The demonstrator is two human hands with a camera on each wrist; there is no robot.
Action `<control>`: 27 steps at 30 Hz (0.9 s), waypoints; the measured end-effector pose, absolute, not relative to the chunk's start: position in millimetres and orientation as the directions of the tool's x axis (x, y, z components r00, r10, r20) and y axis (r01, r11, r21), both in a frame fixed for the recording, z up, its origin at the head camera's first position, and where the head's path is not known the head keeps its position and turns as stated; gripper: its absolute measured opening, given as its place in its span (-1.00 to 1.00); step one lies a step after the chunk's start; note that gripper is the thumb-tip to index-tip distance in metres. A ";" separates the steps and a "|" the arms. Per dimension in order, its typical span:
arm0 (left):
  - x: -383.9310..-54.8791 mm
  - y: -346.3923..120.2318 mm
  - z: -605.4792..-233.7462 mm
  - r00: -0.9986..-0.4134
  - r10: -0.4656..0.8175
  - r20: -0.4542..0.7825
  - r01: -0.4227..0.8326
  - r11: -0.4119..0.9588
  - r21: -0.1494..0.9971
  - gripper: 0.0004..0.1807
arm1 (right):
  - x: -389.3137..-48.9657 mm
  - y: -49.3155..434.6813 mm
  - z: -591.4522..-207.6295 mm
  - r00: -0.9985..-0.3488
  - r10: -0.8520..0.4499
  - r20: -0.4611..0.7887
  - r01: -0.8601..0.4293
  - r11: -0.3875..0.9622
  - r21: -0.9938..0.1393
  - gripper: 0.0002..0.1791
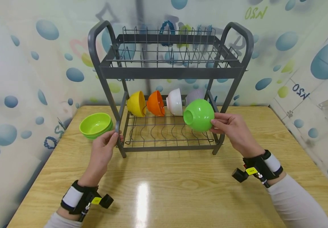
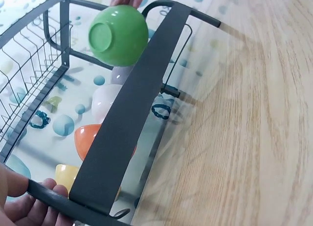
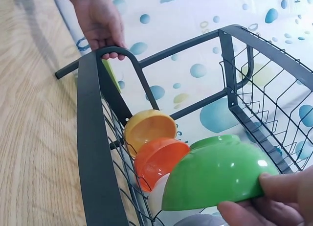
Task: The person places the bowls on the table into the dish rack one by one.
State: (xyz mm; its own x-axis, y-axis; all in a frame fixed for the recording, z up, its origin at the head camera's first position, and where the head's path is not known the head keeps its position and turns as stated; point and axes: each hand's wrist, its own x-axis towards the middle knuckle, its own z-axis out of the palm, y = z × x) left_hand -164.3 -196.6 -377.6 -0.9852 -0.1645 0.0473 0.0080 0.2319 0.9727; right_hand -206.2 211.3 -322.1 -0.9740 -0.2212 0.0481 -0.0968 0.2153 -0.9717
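My right hand pinches the rim of a green bowl, tilted on its side at the right front of the rack's lower tier. With my left hand I grip the left front leg of the grey dish rack. Behind the green bowl, a yellow bowl, an orange bowl, a white bowl and a lilac bowl stand on edge in a row along the lower tier. The green bowl partly hides the lilac one in the head view.
Stacked lime-green bowls sit on the wooden table left of the rack. The rack's upper wire basket overhangs the lower tier. A patterned wall covering stands behind and at both sides.
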 end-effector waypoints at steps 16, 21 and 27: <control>-164.6 -199.7 -376.7 -0.988 -0.154 0.031 -0.002 0.211 0.978 -0.51 | -211.2 207.7 -329.1 -0.982 -0.187 -0.010 -0.062 0.375 -0.925 -0.48; -164.8 -200.2 -376.9 -0.988 -0.154 0.032 -0.002 0.212 0.977 -0.51 | -211.4 206.8 -332.8 -0.983 -0.181 -0.014 -0.060 0.396 -0.916 -0.49; -164.8 -200.5 -377.4 -0.987 -0.156 0.033 -0.001 0.214 0.977 -0.50 | -211.3 204.6 -335.0 -0.986 -0.165 -0.012 -0.061 0.435 -0.898 -0.47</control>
State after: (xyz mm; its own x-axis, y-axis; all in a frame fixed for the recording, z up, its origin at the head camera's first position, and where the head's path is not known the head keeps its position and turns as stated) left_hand -164.8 -200.5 -377.4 -0.9872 -0.1560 0.0330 -0.0012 0.2137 0.9769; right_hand -211.3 204.6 -335.0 -0.9863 -0.1647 -0.0122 -0.0615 0.4347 -0.8985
